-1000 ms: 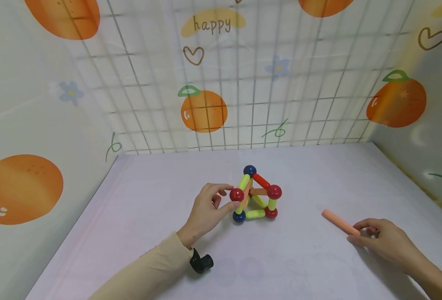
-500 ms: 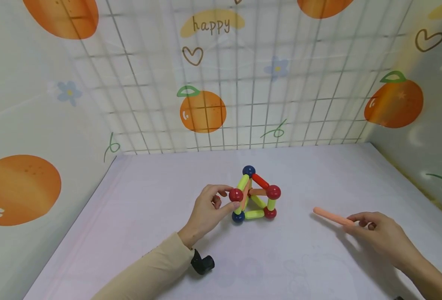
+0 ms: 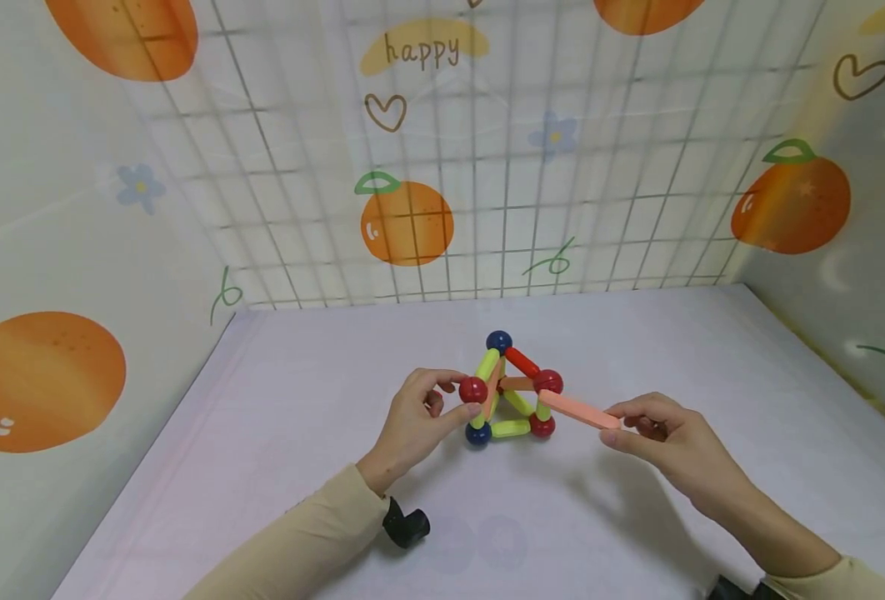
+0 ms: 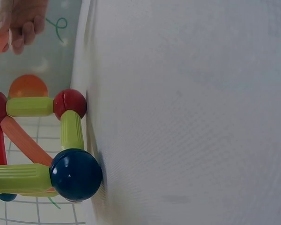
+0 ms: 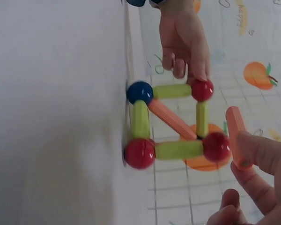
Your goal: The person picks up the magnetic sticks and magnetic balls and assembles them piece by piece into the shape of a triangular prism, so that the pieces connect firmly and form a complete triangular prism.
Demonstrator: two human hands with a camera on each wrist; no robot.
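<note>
A frame of magnetic rods and balls stands on the table. It joins yellow-green rods [image 3: 511, 429], a red rod [image 3: 522, 361] and orange rods with red balls and blue balls [image 4: 76, 174]. My left hand [image 3: 412, 421] pinches the frame's upper left red ball [image 3: 473, 390] between thumb and fingers. At the right, my right hand [image 3: 682, 446] holds a loose orange magnetic rod [image 3: 581, 410] by its near end. That rod's far end overlaps the upper right red ball [image 3: 551, 380] in the head view. In the right wrist view, the rod [image 5: 235, 124] is close beside that ball.
A pale cloth covers the table [image 3: 300, 350]. Behind it rises a white wire grid [image 3: 622, 208] under a sheet printed with oranges, and printed sheets flank both sides. A black wrist camera [image 3: 407, 527] sits by the left cuff.
My right hand has lifted the orange rod off the table and carried it left to the frame's upper right red ball. My left hand keeps its hold on the left red ball.
</note>
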